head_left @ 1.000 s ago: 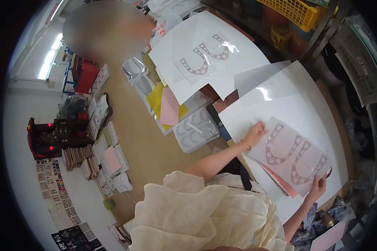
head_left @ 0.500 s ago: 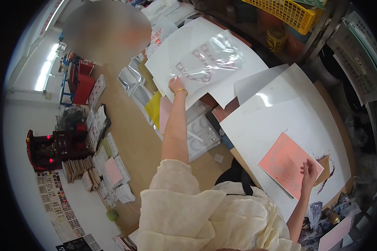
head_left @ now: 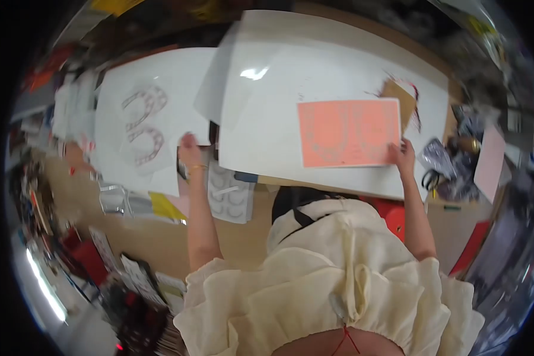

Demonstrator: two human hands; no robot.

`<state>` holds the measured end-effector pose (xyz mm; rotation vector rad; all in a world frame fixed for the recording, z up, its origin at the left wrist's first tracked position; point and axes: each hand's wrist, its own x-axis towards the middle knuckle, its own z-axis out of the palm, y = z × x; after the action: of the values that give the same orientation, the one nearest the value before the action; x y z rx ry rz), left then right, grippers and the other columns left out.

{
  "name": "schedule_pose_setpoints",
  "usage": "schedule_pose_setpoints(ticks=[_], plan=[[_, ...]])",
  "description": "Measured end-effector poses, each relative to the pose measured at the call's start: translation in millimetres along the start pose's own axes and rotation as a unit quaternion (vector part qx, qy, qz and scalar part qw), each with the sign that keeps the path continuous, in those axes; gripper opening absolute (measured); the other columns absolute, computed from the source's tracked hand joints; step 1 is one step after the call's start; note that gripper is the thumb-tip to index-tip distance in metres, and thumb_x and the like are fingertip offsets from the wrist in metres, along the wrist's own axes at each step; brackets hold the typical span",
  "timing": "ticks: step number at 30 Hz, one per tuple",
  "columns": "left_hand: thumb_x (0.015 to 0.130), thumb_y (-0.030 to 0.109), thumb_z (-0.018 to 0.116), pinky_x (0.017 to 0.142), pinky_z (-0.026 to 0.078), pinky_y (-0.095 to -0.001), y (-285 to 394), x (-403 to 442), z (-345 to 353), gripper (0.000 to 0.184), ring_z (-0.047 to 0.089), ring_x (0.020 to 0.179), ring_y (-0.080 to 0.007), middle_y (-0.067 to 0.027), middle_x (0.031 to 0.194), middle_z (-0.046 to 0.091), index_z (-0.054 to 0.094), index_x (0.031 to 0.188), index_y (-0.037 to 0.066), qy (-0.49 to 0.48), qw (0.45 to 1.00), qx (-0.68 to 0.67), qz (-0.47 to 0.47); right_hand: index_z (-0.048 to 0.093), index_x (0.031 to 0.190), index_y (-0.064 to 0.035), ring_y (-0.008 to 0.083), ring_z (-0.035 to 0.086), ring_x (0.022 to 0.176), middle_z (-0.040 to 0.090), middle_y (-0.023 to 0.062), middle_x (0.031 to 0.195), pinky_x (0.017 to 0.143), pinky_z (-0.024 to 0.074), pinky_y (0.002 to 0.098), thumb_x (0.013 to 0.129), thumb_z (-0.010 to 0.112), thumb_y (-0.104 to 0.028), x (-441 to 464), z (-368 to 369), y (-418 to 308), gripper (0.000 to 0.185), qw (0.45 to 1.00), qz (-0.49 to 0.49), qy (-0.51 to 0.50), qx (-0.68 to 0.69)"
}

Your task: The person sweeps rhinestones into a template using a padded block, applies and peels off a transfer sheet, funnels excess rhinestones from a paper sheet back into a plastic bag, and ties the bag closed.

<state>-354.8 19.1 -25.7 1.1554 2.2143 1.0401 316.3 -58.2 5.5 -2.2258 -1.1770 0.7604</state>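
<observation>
My right hand (head_left: pixel 402 155) is at the lower right corner of a pink patterned sheet (head_left: pixel 338 133), thumb on top and fingers at its edge. The sheet lies on a white board (head_left: pixel 267 118). Over to the left, my left hand (head_left: pixel 190 151) is blurred near the edge of a second white board (head_left: pixel 187 77); whether its fingers hold anything cannot be told. Beyond that hand, clear film with U-shaped patterns (head_left: pixel 143 124) lies on the second board.
A brown card (head_left: pixel 397 101) with dark red bits lies behind the pink sheet. Plastic bags (head_left: pixel 439 157), scissors (head_left: pixel 431 179) and a pale pink card (head_left: pixel 490 163) are at the right. A packet of U-shaped pieces (head_left: pixel 230 199) and a yellow sheet (head_left: pixel 165 205) lie at the near left.
The view has turned. The patterned film went from the right board to the left board, uncovering the pink sheet. My left hand has come back from the film; my right hand has come down onto the pink sheet.
</observation>
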Motion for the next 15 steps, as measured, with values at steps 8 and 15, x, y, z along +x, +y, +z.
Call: schedule_pose_setpoints(ticks=[8,15], plan=[[0.089,0.010,0.068,0.074,0.053,-0.0251,112.7,-140.8,145.6,0.040,0.064,0.081,-0.0161,-0.0108,0.097,0.068,0.058,0.125,-0.003,-0.374,0.908,-0.162,-0.101,0.060,0.105,-0.0038,0.0111,0.054,0.067,0.061,0.0045,0.078,0.060,0.0446,0.0225,0.089,0.066,-0.013,3.3,-6.3,16.6,0.020,0.975,0.079,-0.030,0.208],[0.092,0.011,0.066,0.072,0.054,-0.0234,174.9,-141.5,137.4,0.042,0.065,0.086,-0.0162,-0.0142,0.106,0.067,0.051,0.127,-0.005,-0.435,0.865,-0.207,-0.141,0.059,0.095,-0.0068,0.0064,0.050,0.067,0.059,0.0009,0.077,0.059,0.0414,0.0181,0.092,0.064,-0.009,-31.9,-3.6,-15.6,0.006,0.890,0.118,-0.068,0.435]])
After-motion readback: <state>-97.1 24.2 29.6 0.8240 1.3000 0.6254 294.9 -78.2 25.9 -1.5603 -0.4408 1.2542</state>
